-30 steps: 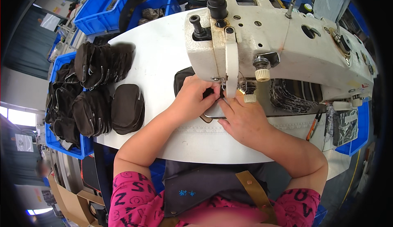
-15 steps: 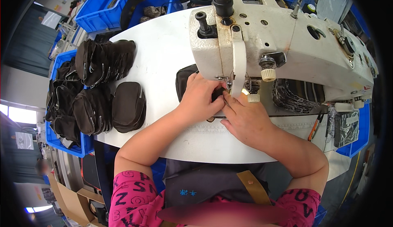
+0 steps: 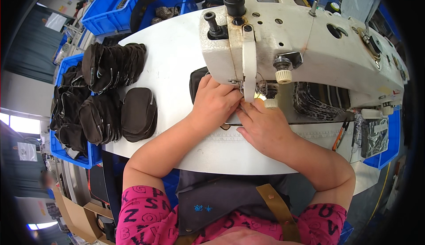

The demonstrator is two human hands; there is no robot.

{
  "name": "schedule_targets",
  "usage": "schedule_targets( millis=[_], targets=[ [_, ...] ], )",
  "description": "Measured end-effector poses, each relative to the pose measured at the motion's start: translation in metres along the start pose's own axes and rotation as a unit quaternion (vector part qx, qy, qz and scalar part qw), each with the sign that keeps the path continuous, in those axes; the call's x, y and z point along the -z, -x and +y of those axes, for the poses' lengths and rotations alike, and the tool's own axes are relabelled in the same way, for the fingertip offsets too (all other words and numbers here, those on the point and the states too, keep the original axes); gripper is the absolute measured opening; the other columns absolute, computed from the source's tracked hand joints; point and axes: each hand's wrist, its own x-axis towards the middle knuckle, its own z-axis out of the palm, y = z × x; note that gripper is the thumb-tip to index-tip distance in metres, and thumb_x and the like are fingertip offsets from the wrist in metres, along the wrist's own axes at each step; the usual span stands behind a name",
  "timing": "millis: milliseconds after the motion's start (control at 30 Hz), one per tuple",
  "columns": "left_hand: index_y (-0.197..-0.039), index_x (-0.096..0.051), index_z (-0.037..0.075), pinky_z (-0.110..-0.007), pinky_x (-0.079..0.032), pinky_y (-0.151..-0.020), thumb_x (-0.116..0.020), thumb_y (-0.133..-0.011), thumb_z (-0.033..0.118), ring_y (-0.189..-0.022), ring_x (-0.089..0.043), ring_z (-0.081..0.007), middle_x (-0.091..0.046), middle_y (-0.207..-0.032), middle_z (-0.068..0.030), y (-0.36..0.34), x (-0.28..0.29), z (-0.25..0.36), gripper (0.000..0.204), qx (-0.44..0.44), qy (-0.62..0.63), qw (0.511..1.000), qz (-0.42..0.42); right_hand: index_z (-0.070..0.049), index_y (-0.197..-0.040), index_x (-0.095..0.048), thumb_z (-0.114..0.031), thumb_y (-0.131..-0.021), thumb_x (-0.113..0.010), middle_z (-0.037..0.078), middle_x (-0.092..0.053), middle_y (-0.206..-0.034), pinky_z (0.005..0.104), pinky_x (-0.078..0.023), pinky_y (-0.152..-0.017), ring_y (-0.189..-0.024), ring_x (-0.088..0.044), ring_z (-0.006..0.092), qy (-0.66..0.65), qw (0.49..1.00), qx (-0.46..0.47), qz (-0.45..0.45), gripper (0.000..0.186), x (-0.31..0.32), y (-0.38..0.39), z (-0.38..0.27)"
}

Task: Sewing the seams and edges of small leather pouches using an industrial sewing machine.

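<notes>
"Where's that dark, round-cornered fabric piece (image 3: 196,82)?"
"On the white worktop (image 3: 177,46), partly hidden by the curled left hand (image 3: 216,101); can't tell its grip."
"And the right hand (image 3: 268,128)?"
"Half bent, by the white metal sewing machine (image 3: 283,28), hold hidden."

Left head-worn fisheye, looking down from close above desk (image 3: 177,39); apron (image 3: 221,200) at near edge, sewing machine (image 3: 305,35) far right.

Bright, fairly even light covers the white bench (image 3: 177,46), with a small yellowish glow beneath the sewing machine (image 3: 274,30). The window (image 3: 24,126) at far left is blown out, and fisheye distortion bends the edges toward black corners.
</notes>
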Motion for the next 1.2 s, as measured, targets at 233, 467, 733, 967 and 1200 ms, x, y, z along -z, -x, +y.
schedule_targets(
  millis=[233,467,733,967,1200],
  targets=[
    [-0.099,-0.076,0.009,-0.041,-0.056,-0.073,-0.080,-0.074,0.007,-0.088,-0.072,-0.0272,-0.073,-0.097,-0.0060,-0.005,0.009,-0.009,0.026,-0.011,0.094,0.992,-0.081,0.000,-0.119,-0.070,-0.030,-0.083,-0.079,0.011,-0.066,-0.127,0.0339,-0.056,-0.075,-0.109,-0.059,0.0231,0.008,1.000,0.011,0.003,0.047,0.001,0.002,0.000],
    [-0.092,-0.078,0.014,-0.042,-0.045,-0.101,-0.082,-0.070,0.015,-0.108,-0.063,-0.0251,-0.073,-0.102,0.0022,-0.001,0.005,-0.015,0.022,0.002,0.133,0.987,-0.086,-0.004,-0.119,-0.071,-0.029,-0.083,-0.080,0.008,-0.066,-0.128,0.0339,-0.056,-0.074,-0.105,-0.062,0.0215,0.013,1.000,0.006,-0.012,0.045,0.007,-0.002,-0.004],
    [-0.100,-0.080,0.013,-0.037,-0.043,-0.093,-0.080,-0.072,0.014,-0.110,-0.059,-0.0204,-0.071,-0.112,0.0037,0.000,0.020,-0.016,0.028,-0.021,0.104,0.986,-0.128,-0.004,-0.120,-0.072,-0.030,-0.083,-0.081,0.010,-0.067,-0.129,0.0351,-0.057,-0.083,-0.109,-0.063,0.0225,0.024,0.999,0.011,-0.017,0.046,0.009,-0.003,-0.003],
    [-0.105,-0.080,0.013,-0.034,-0.043,-0.087,-0.079,-0.074,0.014,-0.097,-0.056,-0.0193,-0.067,-0.102,0.0059,0.001,0.017,-0.019,0.031,-0.048,0.093,0.989,-0.105,-0.004,-0.118,-0.072,-0.029,-0.081,-0.081,0.009,-0.068,-0.126,0.0360,-0.057,-0.083,-0.107,-0.062,0.0237,-0.005,1.000,-0.008,-0.024,0.045,0.009,-0.005,-0.005],
    [-0.103,-0.078,0.010,-0.031,-0.051,-0.078,-0.077,-0.076,0.016,-0.090,-0.056,-0.0196,-0.067,-0.099,0.0050,0.000,0.013,-0.012,0.028,-0.035,0.088,0.992,-0.081,-0.003,-0.116,-0.068,-0.027,-0.082,-0.079,0.011,-0.066,-0.127,0.0380,-0.054,-0.082,-0.106,-0.061,0.0239,-0.012,1.000,-0.010,-0.018,0.043,0.006,-0.005,-0.001]
  ],
)
